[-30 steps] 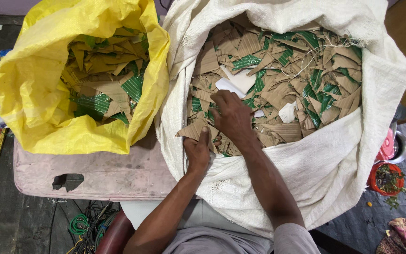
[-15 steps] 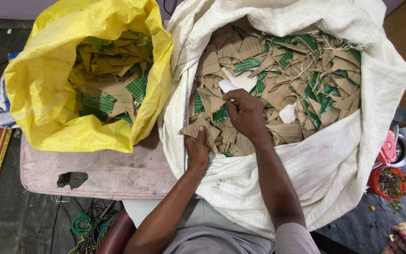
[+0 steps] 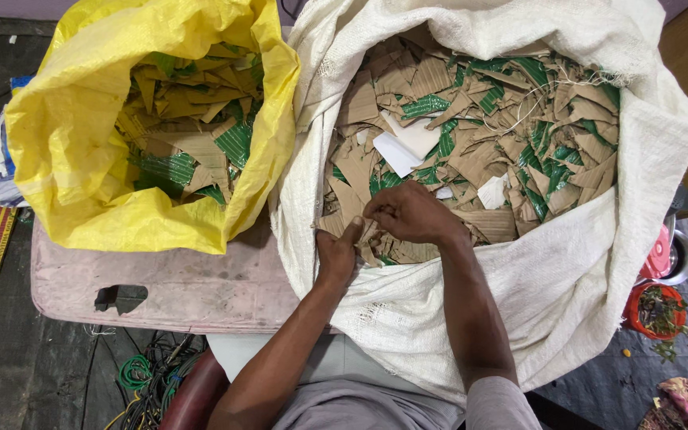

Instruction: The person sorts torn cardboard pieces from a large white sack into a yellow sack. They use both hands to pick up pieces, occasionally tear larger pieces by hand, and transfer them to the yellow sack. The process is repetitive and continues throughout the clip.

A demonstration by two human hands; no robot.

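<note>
i see the big white woven sack (image 3: 567, 302) full of brown and green cardboard scraps (image 3: 471, 151), beside the yellow plastic sack (image 3: 81, 159) on the worn pink table (image 3: 177, 283). my right hand (image 3: 412, 213) and left hand (image 3: 336, 253) both pinch one small brown scrap (image 3: 369, 232) at the near rim. i judge it better to grip only one piece, fingers close to its edge.
</note>
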